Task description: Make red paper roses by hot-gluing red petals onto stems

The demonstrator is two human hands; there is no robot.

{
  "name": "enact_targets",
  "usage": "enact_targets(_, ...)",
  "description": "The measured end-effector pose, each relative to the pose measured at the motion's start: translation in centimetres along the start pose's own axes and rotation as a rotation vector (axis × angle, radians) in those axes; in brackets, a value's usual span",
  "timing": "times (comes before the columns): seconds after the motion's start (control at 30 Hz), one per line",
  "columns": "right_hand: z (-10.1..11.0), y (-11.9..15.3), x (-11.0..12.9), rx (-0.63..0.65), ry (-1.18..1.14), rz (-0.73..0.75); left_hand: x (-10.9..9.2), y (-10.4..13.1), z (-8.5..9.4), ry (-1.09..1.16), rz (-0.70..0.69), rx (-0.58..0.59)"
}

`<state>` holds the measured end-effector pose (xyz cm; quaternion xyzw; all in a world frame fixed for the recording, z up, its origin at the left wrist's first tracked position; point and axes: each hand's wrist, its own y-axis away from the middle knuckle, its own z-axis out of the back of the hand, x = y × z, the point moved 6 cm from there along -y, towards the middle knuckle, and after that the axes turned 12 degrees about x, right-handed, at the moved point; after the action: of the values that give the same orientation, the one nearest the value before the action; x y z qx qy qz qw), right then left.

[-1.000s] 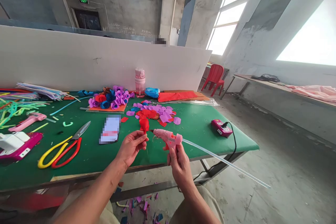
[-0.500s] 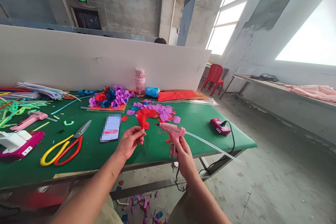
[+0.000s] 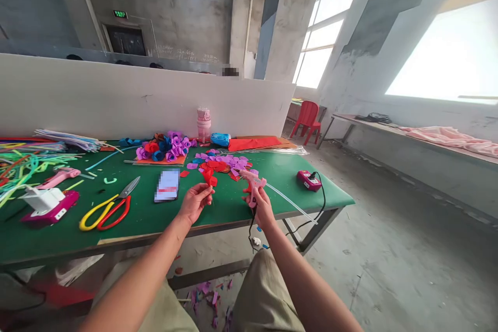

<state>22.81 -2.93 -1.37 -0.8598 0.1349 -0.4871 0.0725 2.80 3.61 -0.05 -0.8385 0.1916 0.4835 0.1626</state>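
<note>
My left hand [image 3: 197, 202] pinches a red paper flower [image 3: 209, 177] by its thin stem, above the green table [image 3: 229, 206]. My right hand [image 3: 260, 207] is wrapped round the handle of a pink glue gun [image 3: 254, 181]. A long clear glue stick [image 3: 290, 201] sticks out of the gun's back end. The gun's nozzle points left and sits apart from the flower. Loose purple and red petals [image 3: 233, 162] lie just behind both hands. Finished-looking purple, blue and red flowers [image 3: 167, 147] are heaped on an orange sheet at the back.
Scissors [image 3: 111, 210], a phone [image 3: 167, 185], a second pink glue gun [image 3: 60, 177] and a power strip [image 3: 50, 207] lie to the left. Pipe cleaners [image 3: 70, 140] fill the back left. A pink bottle [image 3: 204, 127] stands behind. Another power socket [image 3: 308, 180], with a cable, is at right.
The view has shifted, showing more of my knees. The glue gun has tilted nozzle-up and moved a little away from the flower, which my left hand still holds.
</note>
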Motion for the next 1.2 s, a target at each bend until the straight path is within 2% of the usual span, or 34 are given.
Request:
enact_targets(0.17, 0.2, -0.6, -0.5, -0.031, 0.006, -0.026, 0.0, 0.2, 0.1, -0.039, -0.07, 0.011)
enact_targets(0.47, 0.4, -1.0, -0.9, -0.051, 0.008, -0.063, -0.3, 0.8, -0.8, -0.124, -0.087, 0.038)
enact_targets(0.67, 1.1, -1.3, -0.3, -0.095, 0.118, -0.195, -1.1, 1.1, -0.5, -0.13, -0.083, 0.041)
enact_targets(0.8, 2.6, -1.3, 0.7, -0.111, 0.316, -0.307, -2.8, -0.9, 0.8, -0.163, -0.089, 0.024)
enact_targets(0.97, 4.3, -1.9, 1.8, -0.137, 0.715, -0.357, -5.2, -4.8, 2.9, -0.197, -0.212, 0.011)
enact_targets(1.1, 4.3, -2.9, 2.3, -0.109, 1.051, -0.367, -4.9, -6.1, 4.2, -0.208, -0.209, -0.009)
enact_targets(1.2, 3.8, -3.1, 2.5, -0.075, 1.25, -0.352, -4.3, -6.4, 4.0, -0.27, -0.16, 0.008)
